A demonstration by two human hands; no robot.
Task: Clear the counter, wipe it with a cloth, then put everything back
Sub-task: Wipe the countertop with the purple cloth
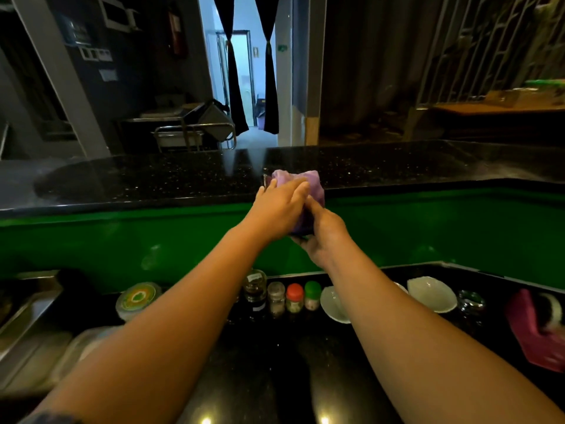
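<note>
Location of work: near edge of the upper counter (pixel 153 179), black and speckled, above a green panel (pixel 122 240).

Cloth (pixel 307 182): purple, bunched, held between both hands at that edge, top part raised over the counter surface. Wraps something dark at the underside; cannot tell what.

Left hand (pixel 279 209): laid over the near side of the cloth, fingers (pixel 293 191) straight and pressed together, tips on the fabric.

Right hand (pixel 321 237): cups the cloth from beneath, thumb up against its side, fingers curled round it; fingertips hidden under the fabric.

Lower counter (pixel 275 362), black, beneath both forearms. Ranged along its back edge, left to right: round lidded tub (pixel 139 298), tall glass jar (pixel 255 286), small clear jar (pixel 276 298), red-capped jar (pixel 295 298), green-capped jar (pixel 312 295), white bowl (pixel 334 304) partly behind the right forearm, second white bowl (pixel 431 293), glass tumbler (pixel 470 302), pink item (pixel 535 332) at far right. Metal basin (pixel 24 316) at far left.
</note>
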